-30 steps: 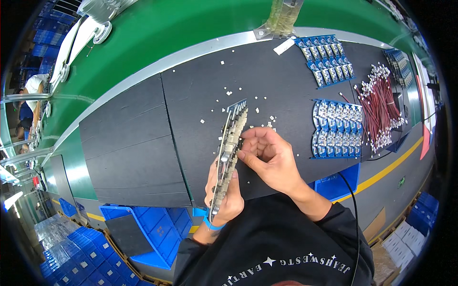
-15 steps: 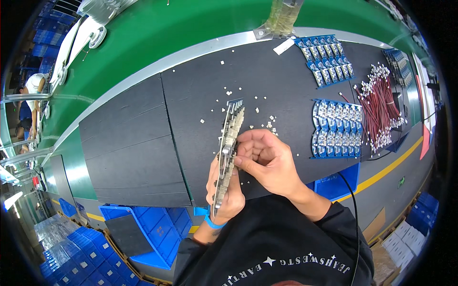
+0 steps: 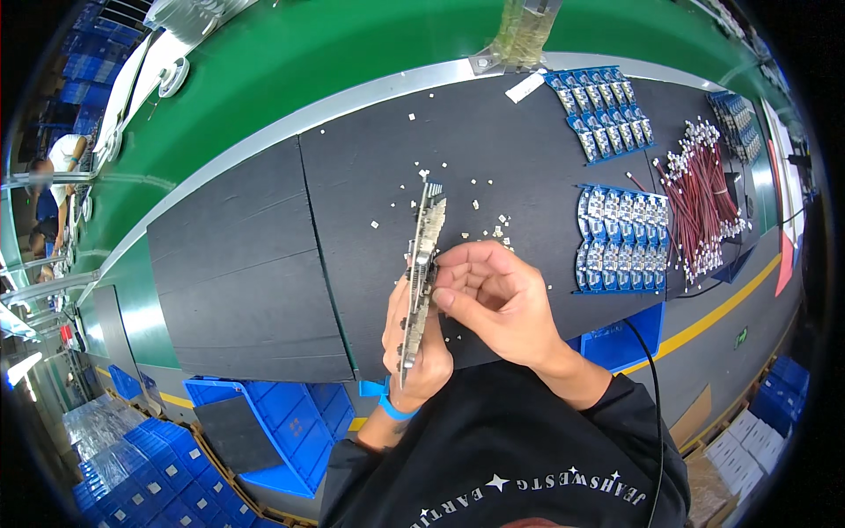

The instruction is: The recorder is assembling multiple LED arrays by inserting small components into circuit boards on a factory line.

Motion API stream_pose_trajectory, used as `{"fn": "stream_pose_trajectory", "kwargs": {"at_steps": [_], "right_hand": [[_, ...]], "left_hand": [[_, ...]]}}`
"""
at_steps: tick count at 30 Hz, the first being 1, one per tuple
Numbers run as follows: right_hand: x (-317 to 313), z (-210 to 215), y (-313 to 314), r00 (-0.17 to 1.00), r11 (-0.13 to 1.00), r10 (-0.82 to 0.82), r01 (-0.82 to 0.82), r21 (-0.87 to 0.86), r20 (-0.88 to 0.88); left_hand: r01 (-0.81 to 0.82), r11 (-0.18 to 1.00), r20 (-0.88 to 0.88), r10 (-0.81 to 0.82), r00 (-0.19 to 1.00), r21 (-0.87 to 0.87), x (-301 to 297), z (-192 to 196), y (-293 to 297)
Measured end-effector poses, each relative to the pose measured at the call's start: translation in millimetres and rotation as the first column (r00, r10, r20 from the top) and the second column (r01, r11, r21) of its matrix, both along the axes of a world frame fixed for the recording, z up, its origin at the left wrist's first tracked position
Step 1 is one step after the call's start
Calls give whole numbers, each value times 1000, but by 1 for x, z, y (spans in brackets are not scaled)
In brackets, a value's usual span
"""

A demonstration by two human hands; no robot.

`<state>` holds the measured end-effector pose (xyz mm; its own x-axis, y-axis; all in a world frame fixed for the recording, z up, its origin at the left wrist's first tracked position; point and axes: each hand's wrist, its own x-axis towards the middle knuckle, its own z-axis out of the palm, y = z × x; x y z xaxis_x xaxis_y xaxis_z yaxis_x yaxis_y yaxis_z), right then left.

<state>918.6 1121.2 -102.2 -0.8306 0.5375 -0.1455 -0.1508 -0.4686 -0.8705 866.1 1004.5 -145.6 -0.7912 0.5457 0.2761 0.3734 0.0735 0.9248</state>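
Note:
My left hand (image 3: 429, 370) is closed around a circuit board panel (image 3: 424, 255), which stands upright and is seen nearly edge-on. Pale parts line the panel's right face, and dark parts show along its left. My right hand (image 3: 497, 295) is beside that right face, its fingers curled and its thumb apart from the index finger. The right fingertips are at the panel or very close to it; contact is hard to make out. Nothing shows between them. Small white pieces (image 3: 503, 219) lie scattered on the black table mat (image 3: 238, 264) around the panel.
Blue circuit board panels (image 3: 621, 239) lie at the right, with another group (image 3: 600, 114) farther back. Beyond them is a bundle of red wires (image 3: 704, 194) with white connectors. A metal post (image 3: 519, 35) stands at the far edge. Blue crates (image 3: 290, 431) sit below the table, and a black cable (image 3: 653, 378) hangs at the right.
The panel has turned slightly more edge-on, and its lower end has shifted a little. My right hand stays beside it, with its thumb moved slightly to the right.

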Motion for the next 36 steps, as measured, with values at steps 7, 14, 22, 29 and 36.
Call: {"fn": "stream_pose_trajectory", "kwargs": {"at_steps": [7,14,22,29,36], "right_hand": [[0,1,1,999,999,40,-41,36,10],[-2,1,4,999,997,51,-52,59,16],[-1,14,0,997,999,33,-32,9,-65],[-3,13,4,994,1000,-2,1,-12,-109],[2,16,9,995,998,53,-51,22,-88]], "left_hand": [[39,999,-19,-39,999,-27,-1,5,0],[52,998,-16,-52,998,-31,-3,0,-2],[57,998,177,-62,982,34,0,-15,-2],[32,999,165,-32,986,4,3,-9,-1],[48,999,153,-47,987,-5,1,-11,-1]]}}
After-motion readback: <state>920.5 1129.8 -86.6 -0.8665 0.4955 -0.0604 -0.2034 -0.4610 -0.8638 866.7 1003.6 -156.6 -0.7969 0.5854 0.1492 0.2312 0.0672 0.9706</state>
